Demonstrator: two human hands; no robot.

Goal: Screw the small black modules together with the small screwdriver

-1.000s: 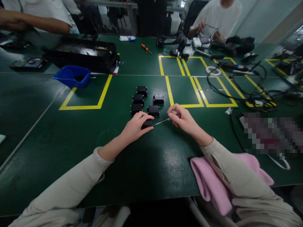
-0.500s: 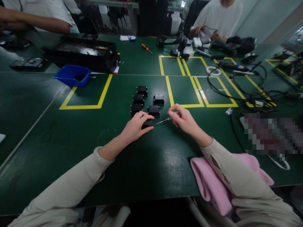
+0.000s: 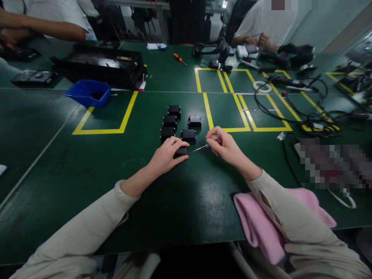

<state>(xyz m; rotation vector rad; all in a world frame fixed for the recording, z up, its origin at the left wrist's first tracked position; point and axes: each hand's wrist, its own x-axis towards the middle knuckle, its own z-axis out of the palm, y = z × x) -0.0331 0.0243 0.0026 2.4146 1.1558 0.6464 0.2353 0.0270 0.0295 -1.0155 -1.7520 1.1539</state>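
My left hand (image 3: 168, 155) is closed round a small black box (image 3: 180, 151) and holds it against the table, partly hiding it. In my right hand (image 3: 222, 145) is a screwdriver (image 3: 200, 148), its handle pinched in the fingers. The thin shaft slants down to the left, and its tip meets the right side of the held box. Just beyond my left hand stand several similar black boxes in two columns, among them a near one (image 3: 188, 136) and a far one (image 3: 174, 111). Small bright spots show at their sides.
A blue bin (image 3: 88, 93) sits at the left beside a large black tray (image 3: 95, 64). An orange screwdriver (image 3: 178, 58) lies at the back. Black cables (image 3: 261, 106) spread on the right, and a pink cloth (image 3: 261, 228) lies under my right forearm. Two people are across the table.
Both my hands, the held box and the screwdriver look almost unchanged. Across the table at the right, a person's hands have shifted and the grey item they held has been lowered.
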